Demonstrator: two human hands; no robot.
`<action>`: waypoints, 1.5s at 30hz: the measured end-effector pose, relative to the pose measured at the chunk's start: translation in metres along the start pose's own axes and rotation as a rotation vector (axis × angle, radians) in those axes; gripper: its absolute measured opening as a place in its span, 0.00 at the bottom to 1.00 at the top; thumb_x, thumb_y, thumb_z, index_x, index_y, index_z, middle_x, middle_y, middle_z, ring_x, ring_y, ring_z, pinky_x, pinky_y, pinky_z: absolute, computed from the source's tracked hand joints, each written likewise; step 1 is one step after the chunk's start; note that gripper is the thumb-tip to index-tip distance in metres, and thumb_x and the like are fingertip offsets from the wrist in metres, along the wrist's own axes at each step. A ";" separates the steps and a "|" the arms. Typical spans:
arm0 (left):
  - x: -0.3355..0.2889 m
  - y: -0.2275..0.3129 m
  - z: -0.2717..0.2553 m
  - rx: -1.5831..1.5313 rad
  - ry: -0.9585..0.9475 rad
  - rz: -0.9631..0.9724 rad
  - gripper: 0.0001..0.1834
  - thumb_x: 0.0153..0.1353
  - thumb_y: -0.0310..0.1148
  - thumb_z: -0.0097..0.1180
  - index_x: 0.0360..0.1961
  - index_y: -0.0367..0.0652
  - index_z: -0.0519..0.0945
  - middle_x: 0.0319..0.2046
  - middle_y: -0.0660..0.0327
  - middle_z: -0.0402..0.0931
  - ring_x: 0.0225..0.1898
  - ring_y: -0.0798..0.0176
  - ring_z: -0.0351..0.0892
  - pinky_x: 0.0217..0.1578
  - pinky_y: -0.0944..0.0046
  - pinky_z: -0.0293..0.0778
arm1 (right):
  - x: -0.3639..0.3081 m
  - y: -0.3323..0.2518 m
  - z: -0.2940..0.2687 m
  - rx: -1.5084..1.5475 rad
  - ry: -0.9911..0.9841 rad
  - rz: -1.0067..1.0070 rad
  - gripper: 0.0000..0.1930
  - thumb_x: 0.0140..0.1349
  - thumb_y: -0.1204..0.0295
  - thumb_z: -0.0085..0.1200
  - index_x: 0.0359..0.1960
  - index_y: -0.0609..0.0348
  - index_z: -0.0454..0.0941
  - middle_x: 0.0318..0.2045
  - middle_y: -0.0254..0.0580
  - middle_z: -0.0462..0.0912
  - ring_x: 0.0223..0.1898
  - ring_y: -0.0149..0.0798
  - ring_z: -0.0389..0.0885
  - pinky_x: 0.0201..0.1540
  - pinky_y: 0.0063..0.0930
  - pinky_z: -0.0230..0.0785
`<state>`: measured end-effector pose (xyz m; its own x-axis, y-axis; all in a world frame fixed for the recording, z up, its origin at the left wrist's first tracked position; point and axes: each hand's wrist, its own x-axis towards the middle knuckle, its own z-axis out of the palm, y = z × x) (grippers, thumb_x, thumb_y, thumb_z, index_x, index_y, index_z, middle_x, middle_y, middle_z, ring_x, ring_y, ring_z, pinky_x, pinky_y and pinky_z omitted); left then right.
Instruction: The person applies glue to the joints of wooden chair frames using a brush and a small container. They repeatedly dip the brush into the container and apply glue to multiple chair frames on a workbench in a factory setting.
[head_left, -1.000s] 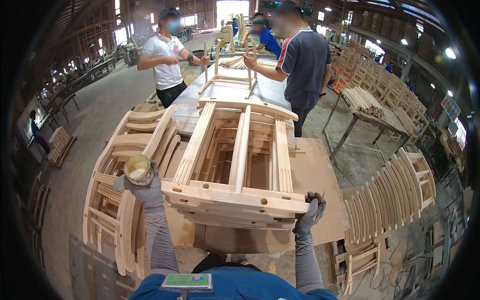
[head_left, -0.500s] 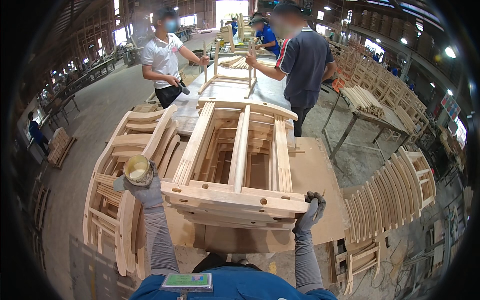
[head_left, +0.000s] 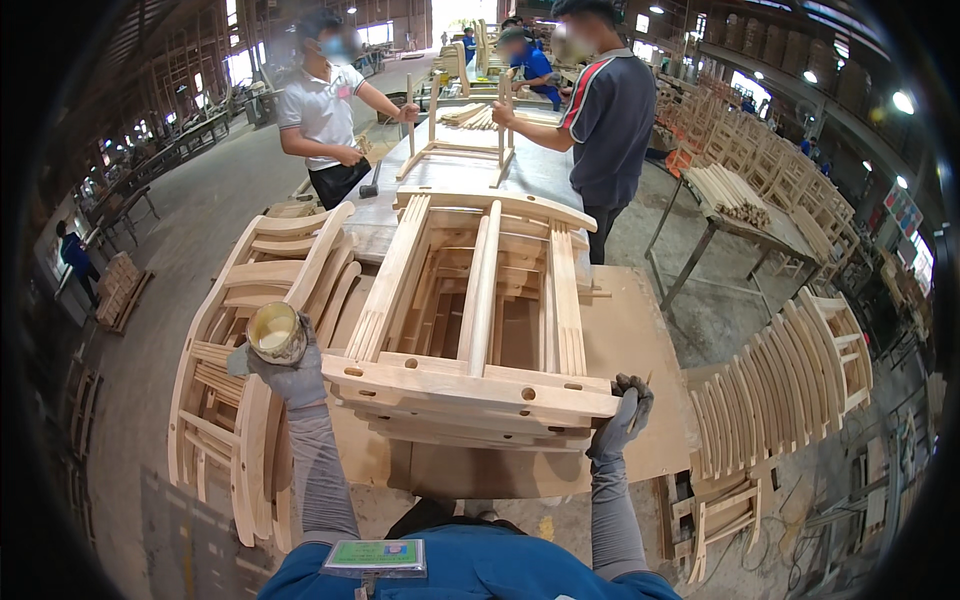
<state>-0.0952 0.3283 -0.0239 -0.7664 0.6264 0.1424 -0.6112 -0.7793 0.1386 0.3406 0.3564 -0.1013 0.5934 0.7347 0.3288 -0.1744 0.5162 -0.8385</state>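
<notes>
- The left hand (head_left: 290,382), gloved, has its fingers closed around a can (head_left: 276,334) of pale liquid, its mouth turned up, presumably so nothing spills.
- That can sits out to the left, over the left stack of curved wooden frames (head_left: 262,272), perhaps to keep drips off the middle pile.
- The right hand (head_left: 622,420), also gloved, curls its fingers on a thin stick (head_left: 648,383) while against the right end of the near rail (head_left: 470,384); whether they also grip the wood I cannot tell.
- With a hand at either end, that rail is probably easy to steady; whether the left hand touches it is unclear.
- The middle pile of frames (head_left: 485,290) lies straight in front of the body, slotted side up, likely for easy reach.
- Brown cardboard (head_left: 640,360) spreads beneath it, probably guarding the wood from scuffs.
- At the far table (head_left: 400,210), two co-workers each hold an upright of another frame (head_left: 460,155), seemingly keeping it steady.
</notes>
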 end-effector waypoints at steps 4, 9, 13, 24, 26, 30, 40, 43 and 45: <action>0.001 0.000 0.000 0.033 0.002 0.015 0.19 0.60 0.47 0.48 0.48 0.50 0.74 0.49 0.62 0.72 0.51 0.54 0.70 0.52 0.43 0.69 | 0.000 0.001 -0.001 0.009 0.001 -0.003 0.11 0.65 0.71 0.40 0.45 0.64 0.68 0.39 0.48 0.77 0.37 0.37 0.75 0.45 0.31 0.69; 0.003 0.002 -0.005 0.028 -0.008 0.019 0.19 0.60 0.47 0.48 0.48 0.50 0.74 0.49 0.61 0.72 0.52 0.54 0.70 0.52 0.44 0.70 | -0.001 -0.001 0.001 0.003 0.004 -0.006 0.11 0.64 0.71 0.40 0.45 0.64 0.68 0.39 0.48 0.77 0.37 0.37 0.75 0.45 0.31 0.69; 0.001 0.000 -0.002 -0.005 0.012 -0.004 0.20 0.60 0.47 0.48 0.49 0.50 0.74 0.49 0.61 0.72 0.52 0.53 0.70 0.52 0.44 0.69 | 0.000 -0.001 0.001 -0.002 0.007 -0.013 0.11 0.64 0.71 0.40 0.45 0.64 0.68 0.39 0.49 0.77 0.38 0.37 0.76 0.46 0.31 0.69; 0.003 0.000 -0.002 0.017 0.063 0.020 0.21 0.58 0.49 0.49 0.49 0.50 0.74 0.49 0.60 0.72 0.51 0.53 0.70 0.51 0.43 0.69 | 0.000 0.001 0.000 -0.006 0.006 -0.023 0.12 0.66 0.70 0.40 0.45 0.65 0.68 0.39 0.49 0.77 0.38 0.37 0.76 0.45 0.31 0.70; 0.002 0.000 -0.002 0.003 0.048 0.011 0.20 0.58 0.48 0.50 0.48 0.50 0.74 0.49 0.60 0.72 0.51 0.53 0.70 0.52 0.43 0.70 | 0.000 0.001 0.000 -0.004 0.005 -0.030 0.12 0.65 0.71 0.40 0.45 0.65 0.68 0.39 0.49 0.77 0.38 0.37 0.76 0.44 0.30 0.71; 0.003 0.001 -0.001 0.018 0.069 0.025 0.22 0.58 0.51 0.49 0.49 0.51 0.74 0.49 0.60 0.72 0.51 0.52 0.70 0.51 0.43 0.69 | 0.000 0.001 0.001 0.015 0.003 -0.014 0.12 0.65 0.71 0.41 0.45 0.65 0.68 0.39 0.49 0.76 0.39 0.38 0.76 0.46 0.31 0.71; 0.004 0.002 -0.004 0.026 0.012 0.019 0.20 0.57 0.48 0.50 0.47 0.50 0.75 0.48 0.59 0.73 0.50 0.52 0.71 0.50 0.43 0.70 | 0.000 0.002 0.000 0.026 -0.001 -0.028 0.11 0.65 0.71 0.40 0.45 0.65 0.68 0.39 0.48 0.76 0.37 0.36 0.76 0.43 0.29 0.71; 0.003 0.001 -0.003 0.023 0.024 0.021 0.20 0.58 0.48 0.50 0.47 0.50 0.74 0.48 0.59 0.72 0.50 0.52 0.71 0.50 0.43 0.71 | 0.000 0.001 0.001 0.007 -0.006 -0.028 0.12 0.65 0.71 0.40 0.45 0.66 0.68 0.39 0.48 0.76 0.37 0.36 0.76 0.43 0.28 0.71; 0.003 0.000 -0.003 0.008 0.018 0.012 0.20 0.58 0.48 0.49 0.47 0.50 0.74 0.48 0.59 0.72 0.50 0.52 0.71 0.50 0.43 0.71 | 0.000 0.002 0.000 0.016 0.000 -0.036 0.12 0.65 0.71 0.40 0.45 0.66 0.68 0.39 0.48 0.76 0.37 0.36 0.76 0.43 0.28 0.71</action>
<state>-0.0980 0.3302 -0.0265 -0.7772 0.6164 0.1263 -0.6004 -0.7866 0.1443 0.3404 0.3577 -0.1025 0.5993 0.7155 0.3591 -0.1653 0.5494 -0.8190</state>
